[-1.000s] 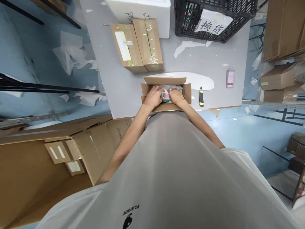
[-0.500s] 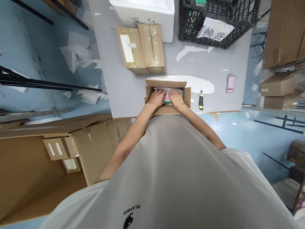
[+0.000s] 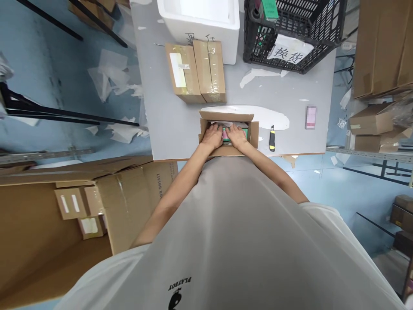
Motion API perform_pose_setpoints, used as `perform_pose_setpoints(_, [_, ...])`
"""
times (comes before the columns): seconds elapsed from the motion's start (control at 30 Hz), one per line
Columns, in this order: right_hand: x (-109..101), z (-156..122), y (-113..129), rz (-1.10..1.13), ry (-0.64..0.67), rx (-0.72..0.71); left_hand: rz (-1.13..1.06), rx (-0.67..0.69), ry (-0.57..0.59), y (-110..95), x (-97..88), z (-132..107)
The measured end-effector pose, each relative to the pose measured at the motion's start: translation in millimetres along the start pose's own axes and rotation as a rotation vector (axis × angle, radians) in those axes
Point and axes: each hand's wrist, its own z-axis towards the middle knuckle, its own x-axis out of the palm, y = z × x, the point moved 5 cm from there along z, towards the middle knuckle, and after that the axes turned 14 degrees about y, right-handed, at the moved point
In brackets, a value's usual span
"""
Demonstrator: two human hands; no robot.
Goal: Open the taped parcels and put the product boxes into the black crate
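Observation:
In the head view an open cardboard box [image 3: 227,116] stands at the near edge of the table, its flaps spread outward. Inside lies a green and pink package [image 3: 225,134], with whitish paper behind it. My left hand [image 3: 213,136] reaches into the left half of the box, fingers laid forward over the contents. Beside it my right hand [image 3: 236,136] rests on the right part of the green package, fingers likewise stretched forward. The fingertips of both hands are partly hidden against the paper. A yellow and black utility knife [image 3: 272,138] lies right of the box.
Two taped cartons [image 3: 209,73] stand behind the box, before a white foam box [image 3: 201,32]. A black plastic crate [image 3: 293,47] with a paper sign is at the back right. A pink card-like item [image 3: 311,117] lies right. At lower left stands a large open carton [image 3: 125,206].
The head view has shifted slightly. Both hands stay in the box with small finger movements, and more of the package's green now shows between and under them.

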Motion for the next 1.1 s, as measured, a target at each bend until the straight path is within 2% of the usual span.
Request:
perform_pose_setpoints(0.13, [2.3, 5.0, 3.2, -0.057, -0.006, -0.011, 0.019, 0.100, -0.105, -1.8, -10.9, -30.8])
perform_pose_setpoints(0.23, [2.6, 0.6, 5.4, -0.072, -0.015, -0.007, -0.034, 0.137, -0.187, 4.1, -20.3, -53.5])
perform_pose_setpoints(0.37, [-0.8, -15.4, 6.1, -0.040, -0.025, -0.027, -0.093, 0.160, -0.199, 12.8, -25.8, -68.9])
perform_pose_setpoints(0.5, [-6.9, -37.3, 0.1, 0.029, -0.105, -0.065, -0.154, 0.208, -0.182, 16.7, -26.2, -73.5])
perform_pose_setpoints(0.7, [-10.6, -63.9, -15.5, 0.202, -0.236, -0.185, -0.418, 0.272, -0.302, 24.4, -43.3, -88.5])
perform_pose_setpoints(0.83, [-12.6, -69.8, -23.5, 0.330, -0.330, -0.306, -0.661, 0.311, -0.277, 25.6, -58.1, -96.6])
perform_pose_setpoints(0.9, [-12.5, -69.8, -29.7, 0.394, -0.362, -0.353, -0.800, 0.290, -0.258, 28.7, -63.6, -100.1])
perform_pose_setpoints(1.0, [-9.3, -71.1, -46.5, 0.494, -0.381, -0.377, -0.937, 0.241, -0.267, 38.3, -70.8, -109.4])
perform_pose_setpoints(1.1, [-3.2, -78.0, -65.5, 0.608, -0.382, -0.399, -1.031, 0.265, -0.293, 49.2, -77.9, -122.2])
